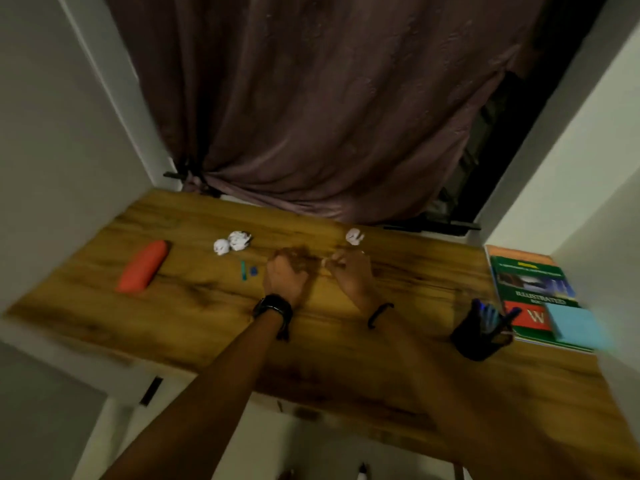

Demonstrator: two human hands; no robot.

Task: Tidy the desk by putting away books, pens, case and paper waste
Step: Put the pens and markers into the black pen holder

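On the wooden desk [194, 306] lies an orange case [142, 266] at the left. Two crumpled paper balls [231, 241] sit side by side behind the middle, a third paper ball [354, 236] further right. A small teal pen piece [243, 270] and a blue cap [254, 270] lie left of my left hand [285, 275]. My left hand and my right hand [349, 271] rest close together mid-desk, fingers curled; motion blur hides whether they hold anything. A black pen holder [479, 336] with pens stands at the right, beside stacked books [530, 289] with a light blue pad [576, 325] on top.
A brown curtain [329, 116] hangs behind the desk. White walls close in on both sides. The desk's front edge runs diagonally across the lower frame, with floor below it.
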